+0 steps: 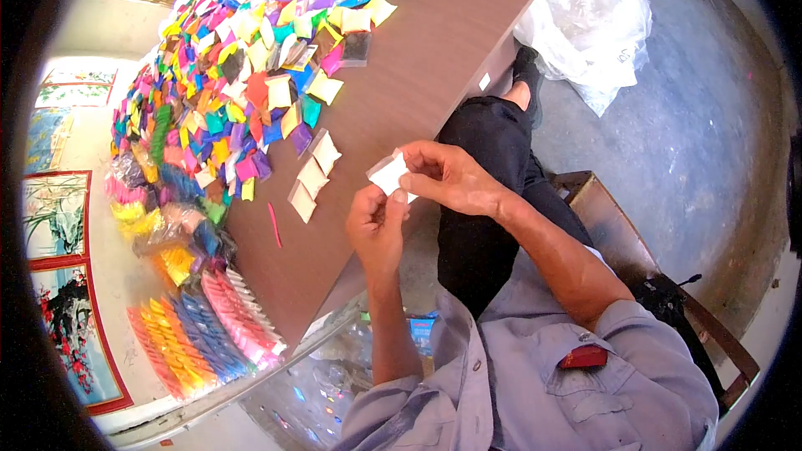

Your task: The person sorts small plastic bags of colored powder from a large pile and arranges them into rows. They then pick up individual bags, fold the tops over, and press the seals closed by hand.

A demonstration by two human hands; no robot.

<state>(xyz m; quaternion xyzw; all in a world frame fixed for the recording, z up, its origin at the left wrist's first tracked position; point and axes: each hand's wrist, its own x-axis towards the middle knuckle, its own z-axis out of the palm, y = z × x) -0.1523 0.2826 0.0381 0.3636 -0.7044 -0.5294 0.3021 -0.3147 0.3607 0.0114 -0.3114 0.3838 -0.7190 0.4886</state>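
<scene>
Left hand and right hand share a grip on one small white packet

Close to the near edge of a brown table, a seated person in a gray shirt and black trousers holds the little plastic packet between two bare hands. The right hand pinches its right end between thumb and curled fingers; the left hand, fingers bent, brings its thumb up to the lower edge. Clear film shows at the packet's far corner, while the fingers hide its near end, so whether that end is sealed cannot be told.

Handling so light a piece well appears to call for fingertip pressure alone, since a hard squeeze could crease the film or push the contents to one side. One hand is best left as the steady anchor while the other works along the edge, with the filled middle free of the thumbs and the packet level in case the end is loose.

On the table beside the hands, three cream packets lie in a slanting row, with a thin pink strip near them. Beyond spreads a broad heap of multicolored packets, and a clear plastic bag sits past the table's end.
</scene>
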